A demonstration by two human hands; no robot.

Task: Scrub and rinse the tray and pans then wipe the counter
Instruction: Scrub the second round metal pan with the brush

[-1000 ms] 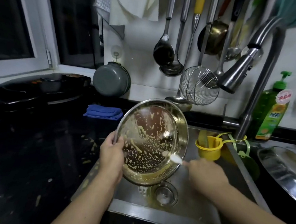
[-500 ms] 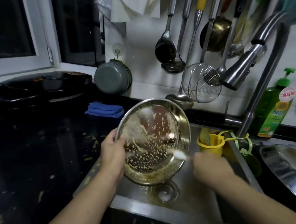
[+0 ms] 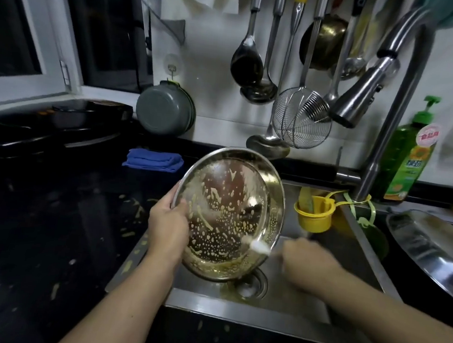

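Observation:
A round steel pan (image 3: 232, 188), spattered inside with yellowish residue, is tilted on edge over the steel sink (image 3: 303, 308). My left hand (image 3: 169, 225) grips the pan's left rim. My right hand (image 3: 308, 262) is shut on a small brush whose white head (image 3: 259, 247) touches the pan's lower right inner wall; its handle is blurred. A second steel tray (image 3: 431, 246) lies at the right of the sink. The black counter (image 3: 48, 223) at the left carries yellow crumbs.
The faucet (image 3: 365, 93) hangs above the sink with no water running. A yellow cup (image 3: 314, 214) sits at the sink's back, a green soap bottle (image 3: 410, 158) behind it. A blue cloth (image 3: 153, 159) lies folded on the counter. Ladles and a wire skimmer (image 3: 300, 120) hang on the wall.
The brush head has slid down along the pan's right inner wall toward its lower rim, and my right hand moved with it. My left hand keeps its grip.

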